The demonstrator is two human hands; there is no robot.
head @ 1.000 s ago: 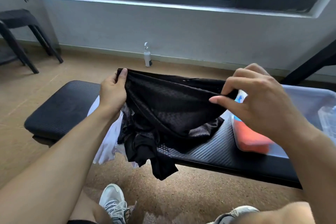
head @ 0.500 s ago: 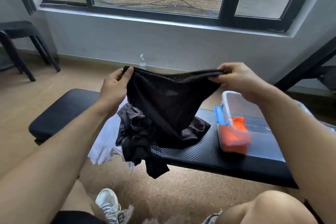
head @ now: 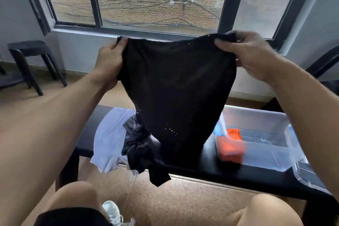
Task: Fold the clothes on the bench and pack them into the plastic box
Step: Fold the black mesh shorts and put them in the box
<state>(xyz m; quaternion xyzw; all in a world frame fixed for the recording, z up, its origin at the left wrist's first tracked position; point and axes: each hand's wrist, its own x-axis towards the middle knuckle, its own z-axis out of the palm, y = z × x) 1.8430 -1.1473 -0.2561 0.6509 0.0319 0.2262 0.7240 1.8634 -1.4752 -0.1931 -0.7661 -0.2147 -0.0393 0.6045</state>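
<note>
A black mesh garment hangs stretched in the air above the black bench. My left hand grips its upper left corner and my right hand grips its upper right corner. Its lower end droops down to the bench. Under it lie a white garment and a crumpled dark garment, both spilling over the bench's front edge. The clear plastic box stands on the bench to the right, with a folded orange piece in its near left corner.
A clear lid lies at the bench's right end beside the box. A black stool stands at the far left by the wall. A window fills the wall ahead. My knees and a white shoe are below, in front of the bench.
Both hands have lifted the black mesh garment higher and pulled it wider apart. The view has tilted up, showing more of the window.
</note>
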